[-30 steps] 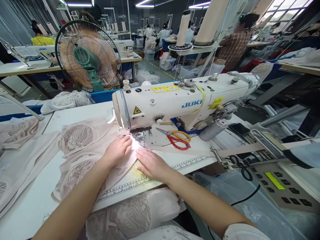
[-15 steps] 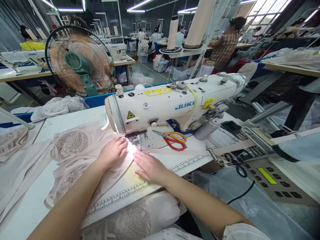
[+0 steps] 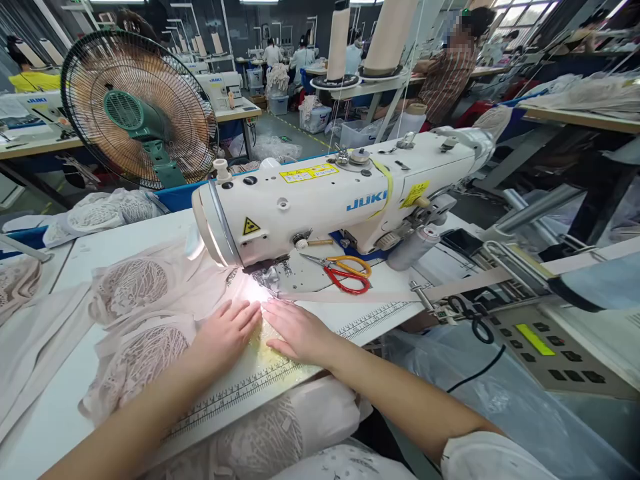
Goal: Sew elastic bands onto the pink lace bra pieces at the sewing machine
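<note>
Pale pink lace fabric (image 3: 205, 283) lies on the white sewing table and runs under the head of a JUKI sewing machine (image 3: 300, 200). My left hand (image 3: 227, 333) rests flat on the fabric's near edge, fingers stretched toward the needle area. Beside it, my right hand (image 3: 297, 330) lies with extended fingers, its fingertips on the fabric close to the presser foot. The two hands almost meet at the fingertips. A lamp lights the fabric under the machine head; the needle itself is hard to make out. A narrow pink band (image 3: 350, 297) comes in from the right toward the foot.
Scissors (image 3: 350, 273) with red and orange handles lie on the machine bed. A grey thread cone (image 3: 414, 247) stands behind them. A control panel (image 3: 545, 350) is at the right, a large fan (image 3: 140, 110) at the left. Co-workers sit farther back.
My left hand has slid back toward me and now lies beside the right hand. The right hand stays nearly in place. The camera view has shifted slightly.
</note>
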Available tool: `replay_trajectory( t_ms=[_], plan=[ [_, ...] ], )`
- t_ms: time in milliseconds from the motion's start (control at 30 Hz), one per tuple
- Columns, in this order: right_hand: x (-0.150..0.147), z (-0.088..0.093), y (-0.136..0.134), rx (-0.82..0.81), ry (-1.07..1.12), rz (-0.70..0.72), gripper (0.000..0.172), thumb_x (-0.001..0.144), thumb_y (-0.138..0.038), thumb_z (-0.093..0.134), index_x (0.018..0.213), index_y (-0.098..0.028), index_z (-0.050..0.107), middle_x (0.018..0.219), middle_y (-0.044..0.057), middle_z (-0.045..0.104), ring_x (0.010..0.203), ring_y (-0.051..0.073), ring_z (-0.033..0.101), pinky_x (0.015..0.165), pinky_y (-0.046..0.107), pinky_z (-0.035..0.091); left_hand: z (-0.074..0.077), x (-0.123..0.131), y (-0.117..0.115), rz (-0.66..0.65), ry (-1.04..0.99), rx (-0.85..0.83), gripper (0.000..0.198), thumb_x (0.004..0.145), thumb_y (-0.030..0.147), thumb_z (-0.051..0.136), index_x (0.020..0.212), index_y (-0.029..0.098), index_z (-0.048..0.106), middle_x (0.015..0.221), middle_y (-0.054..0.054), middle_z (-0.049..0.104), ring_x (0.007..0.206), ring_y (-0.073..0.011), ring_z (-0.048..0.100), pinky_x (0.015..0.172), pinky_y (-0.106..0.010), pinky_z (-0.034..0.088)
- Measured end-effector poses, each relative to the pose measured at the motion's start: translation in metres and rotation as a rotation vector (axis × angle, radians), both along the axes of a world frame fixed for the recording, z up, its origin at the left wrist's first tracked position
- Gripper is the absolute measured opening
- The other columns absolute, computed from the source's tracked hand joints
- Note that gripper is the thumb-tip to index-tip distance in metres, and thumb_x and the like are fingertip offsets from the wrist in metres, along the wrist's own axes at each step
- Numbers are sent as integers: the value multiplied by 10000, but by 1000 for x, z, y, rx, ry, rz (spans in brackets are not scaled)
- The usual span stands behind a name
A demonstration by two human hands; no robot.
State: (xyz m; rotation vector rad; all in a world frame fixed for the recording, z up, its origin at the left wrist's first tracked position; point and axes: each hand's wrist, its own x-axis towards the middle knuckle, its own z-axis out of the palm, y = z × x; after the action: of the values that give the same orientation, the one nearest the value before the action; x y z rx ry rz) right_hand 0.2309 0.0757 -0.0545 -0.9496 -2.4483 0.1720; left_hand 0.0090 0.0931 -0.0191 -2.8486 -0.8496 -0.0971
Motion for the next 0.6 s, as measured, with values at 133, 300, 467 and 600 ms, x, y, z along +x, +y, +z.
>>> replay_trajectory(
  t_ms=[133,300,467,600],
  plan=[
    [0,-3,1,-11,-19,-7,501,924,-402,515,1253,-26,553,1349,219,538,1301,294,470,1089,435,404,0,-12,19,2,41,37,403,982,192,298,1293,166,552,1345,-91,578,1188,-259,562,963,-455,446],
    [1,-5,1,-6,2,-7,490,918,-404,523,1226,-27,575,1341,211,549,1296,295,476,1087,420,407,1,-19,39,17,53,51,429,980,156,276,1320,206,533,1375,-57,552,1235,-229,533,1004,-423,430],
    [1,-3,1,-21,10,-3,489,911,-400,538,1231,-32,570,1340,208,550,1292,291,480,1091,409,402,-2,-21,48,27,55,75,411,986,182,293,1314,213,540,1374,-50,553,1244,-231,528,1018,-428,418],
    [1,-2,1,-25,23,0,488,905,-400,548,1229,-36,570,1338,206,553,1293,289,480,1086,406,407,-5,-22,53,34,48,79,403,981,188,309,1297,214,558,1351,-64,573,1222,-234,546,1010,-433,419]
  ],
)
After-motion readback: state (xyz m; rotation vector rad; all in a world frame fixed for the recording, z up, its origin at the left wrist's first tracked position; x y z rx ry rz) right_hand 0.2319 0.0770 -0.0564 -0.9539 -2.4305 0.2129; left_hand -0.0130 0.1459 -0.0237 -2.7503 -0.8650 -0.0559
